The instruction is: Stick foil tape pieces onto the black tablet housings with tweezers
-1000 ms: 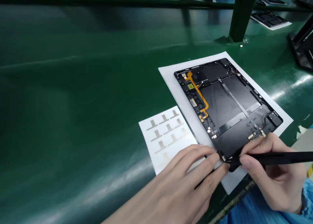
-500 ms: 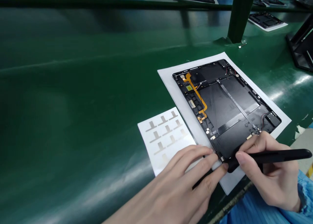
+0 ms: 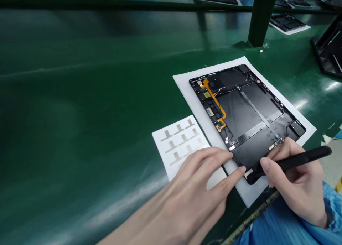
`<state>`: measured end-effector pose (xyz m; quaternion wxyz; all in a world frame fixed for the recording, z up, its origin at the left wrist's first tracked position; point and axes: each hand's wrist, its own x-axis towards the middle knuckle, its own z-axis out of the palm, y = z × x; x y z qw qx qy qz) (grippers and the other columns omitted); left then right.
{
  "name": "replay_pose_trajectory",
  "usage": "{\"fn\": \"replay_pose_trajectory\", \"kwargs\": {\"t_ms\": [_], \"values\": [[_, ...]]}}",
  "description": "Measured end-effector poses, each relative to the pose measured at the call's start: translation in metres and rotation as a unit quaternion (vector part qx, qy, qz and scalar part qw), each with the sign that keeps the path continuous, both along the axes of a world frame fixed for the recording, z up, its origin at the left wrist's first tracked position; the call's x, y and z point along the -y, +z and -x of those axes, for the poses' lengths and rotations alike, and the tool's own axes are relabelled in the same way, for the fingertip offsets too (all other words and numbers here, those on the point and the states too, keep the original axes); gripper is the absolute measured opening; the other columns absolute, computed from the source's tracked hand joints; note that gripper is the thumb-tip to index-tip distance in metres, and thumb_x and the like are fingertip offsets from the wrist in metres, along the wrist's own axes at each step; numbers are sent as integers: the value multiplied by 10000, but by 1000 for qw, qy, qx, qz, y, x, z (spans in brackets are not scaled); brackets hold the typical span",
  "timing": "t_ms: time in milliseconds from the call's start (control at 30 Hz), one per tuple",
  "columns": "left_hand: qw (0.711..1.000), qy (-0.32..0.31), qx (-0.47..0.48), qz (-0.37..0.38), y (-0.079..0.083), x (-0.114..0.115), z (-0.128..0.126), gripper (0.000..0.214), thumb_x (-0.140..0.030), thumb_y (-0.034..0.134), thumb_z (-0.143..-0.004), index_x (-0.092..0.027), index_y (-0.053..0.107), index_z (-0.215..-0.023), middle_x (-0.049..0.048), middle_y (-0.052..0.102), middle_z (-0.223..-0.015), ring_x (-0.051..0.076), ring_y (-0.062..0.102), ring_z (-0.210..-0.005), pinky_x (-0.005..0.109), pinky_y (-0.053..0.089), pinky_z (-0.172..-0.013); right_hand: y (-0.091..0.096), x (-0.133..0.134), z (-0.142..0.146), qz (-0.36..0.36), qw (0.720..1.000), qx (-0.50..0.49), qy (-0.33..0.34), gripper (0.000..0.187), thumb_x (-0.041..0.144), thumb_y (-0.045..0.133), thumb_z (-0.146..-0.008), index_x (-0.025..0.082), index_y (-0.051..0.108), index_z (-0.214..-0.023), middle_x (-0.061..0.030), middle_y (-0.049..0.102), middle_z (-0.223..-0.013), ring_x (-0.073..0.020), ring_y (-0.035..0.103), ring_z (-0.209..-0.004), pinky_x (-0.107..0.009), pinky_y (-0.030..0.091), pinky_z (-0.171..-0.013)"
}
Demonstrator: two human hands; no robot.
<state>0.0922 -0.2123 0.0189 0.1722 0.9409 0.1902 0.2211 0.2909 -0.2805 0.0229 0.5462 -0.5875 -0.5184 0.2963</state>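
Right hand (image 3: 296, 181), fingers closed in a pinch, holds a slim black pen-shaped tool (image 3: 301, 159) at the lower corner of the open black tablet housing (image 3: 248, 109), while the left hand (image 3: 197, 182), fingers extended, seems to steady its edge on the white paper sheet (image 3: 203, 109).

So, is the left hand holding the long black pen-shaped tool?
No, the long black pen-shaped tool is in the right hand, not the left hand.

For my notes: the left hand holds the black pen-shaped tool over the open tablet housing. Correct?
No, the head view shows the right hand holding the black pen-shaped tool over the open tablet housing.
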Motion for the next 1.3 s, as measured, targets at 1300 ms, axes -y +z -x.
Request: {"fn": "replay_pose_trajectory", "kwargs": {"t_ms": [1300], "values": [[997, -53, 35, -37, -7, -2, 1, 376, -32, 348, -956, -149, 624, -1183, 70, 645, -1214, 233, 402, -1367, 383, 436, -1125, 10, -6, -27, -19, 990, 5, 141, 79, 200, 657, -947, 207, 600, -893, -19, 671, -805, -171, 643, -672, -269, 501, -556]]}}
